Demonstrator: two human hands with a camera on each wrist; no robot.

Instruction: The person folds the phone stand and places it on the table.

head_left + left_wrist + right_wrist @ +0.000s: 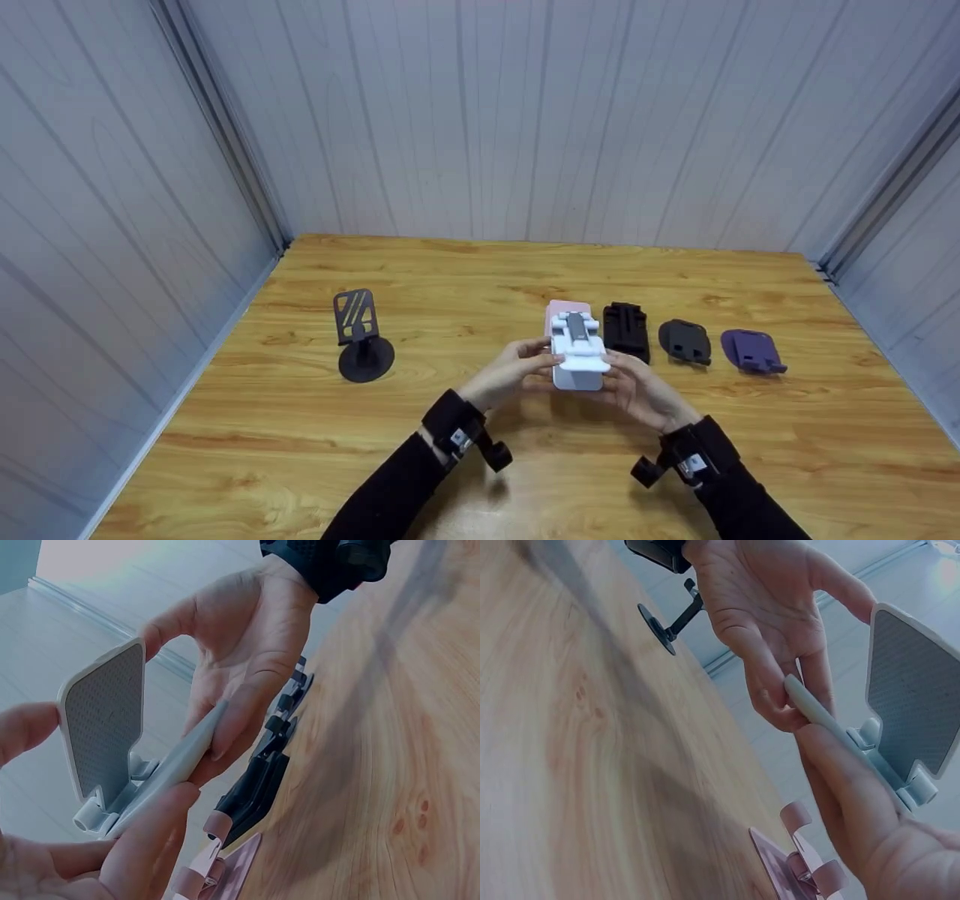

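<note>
Both hands hold a white foldable phone stand above the table. The left hand grips its left side, and the right hand grips the right side. In the left wrist view, the stand's cradle plate, with a grey textured pad, is swung up at an angle from the base. Thumbs touch the plate's edges while other fingers clasp the base. Partly hidden behind the white stand, a pink phone stand lies on the table; its hooks show in the right wrist view.
Right of the pink stand lie a black folded stand, a dark grey stand and a purple stand in a row. At left, a black stand with a round base stands unfolded. Pale panel walls enclose the wooden table.
</note>
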